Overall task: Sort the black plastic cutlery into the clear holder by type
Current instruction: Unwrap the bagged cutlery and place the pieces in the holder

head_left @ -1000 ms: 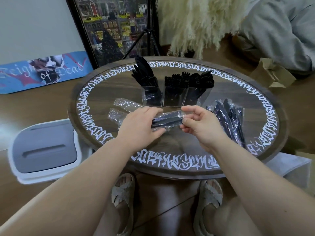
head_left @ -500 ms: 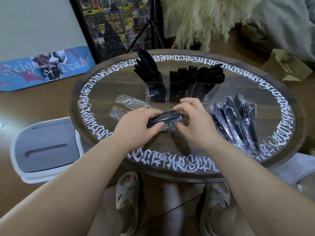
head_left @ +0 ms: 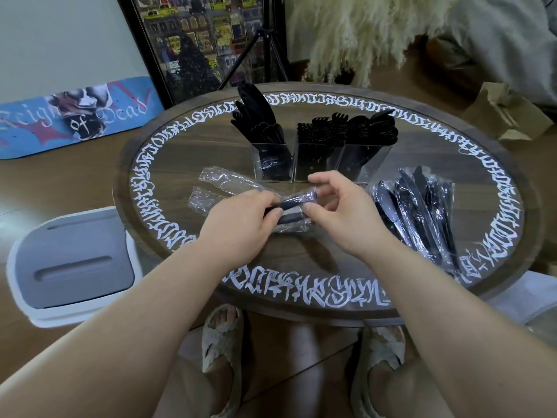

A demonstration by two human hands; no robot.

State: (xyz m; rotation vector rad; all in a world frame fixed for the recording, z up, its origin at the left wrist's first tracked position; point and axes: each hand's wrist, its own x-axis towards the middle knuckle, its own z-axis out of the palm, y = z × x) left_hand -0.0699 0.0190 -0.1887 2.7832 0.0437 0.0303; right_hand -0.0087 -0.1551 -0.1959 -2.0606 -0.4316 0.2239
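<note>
1. Round table [head_left: 316,267]: carries the clear holder [head_left: 319,162], three compartments stocked.
2. Left hand [head_left: 241,224]: fingers curled, gripping the wrapped cutlery pack [head_left: 294,206] above the table.
3. Right hand [head_left: 343,212]: thumb and forefinger pinching the pack's end.

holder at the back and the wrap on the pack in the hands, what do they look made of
The holder looks like clear rigid plastic, perhaps acrylic: flat see-through walls with bright edges. The wrap on the cutlery pack looks like thin glossy plastic film: it crinkles and glints.

Bare forearms [head_left: 156,300], beige (perhaps knitted) slippers [head_left: 221,354]
</note>
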